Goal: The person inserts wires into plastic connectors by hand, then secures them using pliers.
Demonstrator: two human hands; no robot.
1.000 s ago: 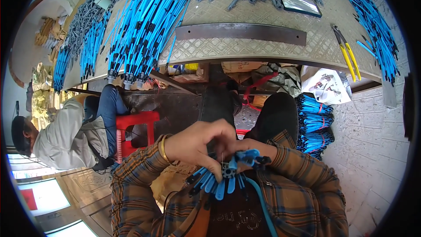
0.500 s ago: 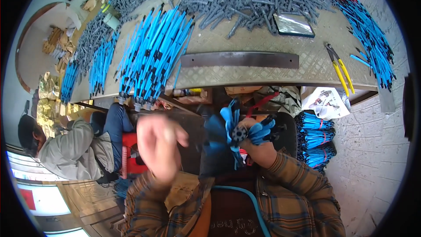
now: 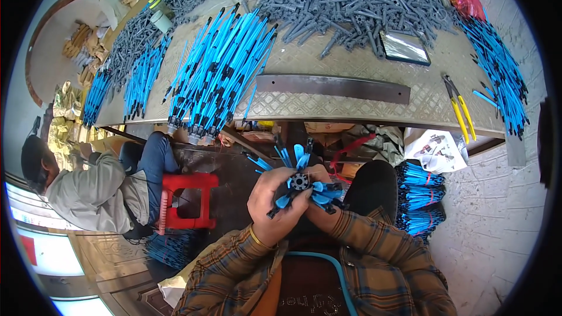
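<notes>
In front of my lap both hands grip a cluster of blue-and-black rods, which fan out around a round black hub (image 3: 300,182) with holes in its face. My left hand (image 3: 266,198) is wrapped round the cluster's left side, its fingers hidden behind the rods. My right hand (image 3: 321,213) holds the lower right side, with the thumb pressed up beside the hub. Blue pieces with black tips stick out above and to the right of my fingers. How the rods join the hub cannot be made out.
The table (image 3: 345,102) bears heaped grey plastic plugs (image 3: 328,6), blue rods (image 3: 222,73), a flat metal bar (image 3: 333,88), yellow-handled pliers (image 3: 459,108) and a phone-like slab (image 3: 405,48). Tied blue bundles (image 3: 420,199) are stacked at right. Left, a person (image 3: 93,193) sits beside a red stool (image 3: 187,199).
My left hand, blurred and apart from the cluster before, has come right and closed round it. The cluster has shifted slightly left in my right hand. The view has tilted a little.
</notes>
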